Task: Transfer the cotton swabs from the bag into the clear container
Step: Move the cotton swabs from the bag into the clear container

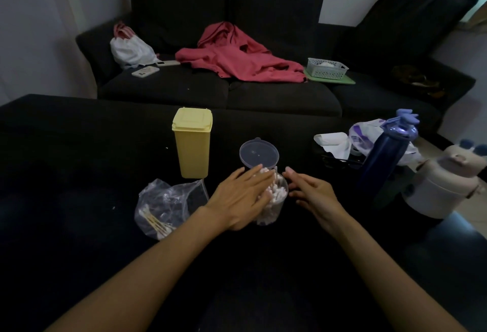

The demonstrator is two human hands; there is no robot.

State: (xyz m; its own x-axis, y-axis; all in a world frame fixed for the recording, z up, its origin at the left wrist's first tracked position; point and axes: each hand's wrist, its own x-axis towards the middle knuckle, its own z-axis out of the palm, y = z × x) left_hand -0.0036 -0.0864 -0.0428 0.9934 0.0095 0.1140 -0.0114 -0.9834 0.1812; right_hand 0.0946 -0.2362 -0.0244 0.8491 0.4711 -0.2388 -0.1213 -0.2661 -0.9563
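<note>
The clear container (276,199) stands on the black surface at centre, filled with white cotton swabs (278,192). Its hinged clear lid (259,154) stands open behind it. My left hand (241,196) lies flat with straight fingers over the container's left side and the swab tips. My right hand (312,190) hovers just right of the container, fingers loosely extended, holding nothing. The clear plastic bag (164,206) lies crumpled to the left, with a few swabs (155,222) still inside.
A yellow lidded box (192,141) stands behind the bag. A dark blue bottle (384,157), a white jug (445,186) and crumpled wrappers (340,141) sit at right. Behind is a dark sofa with a red garment (237,54), a basket (326,68) and phones (145,71).
</note>
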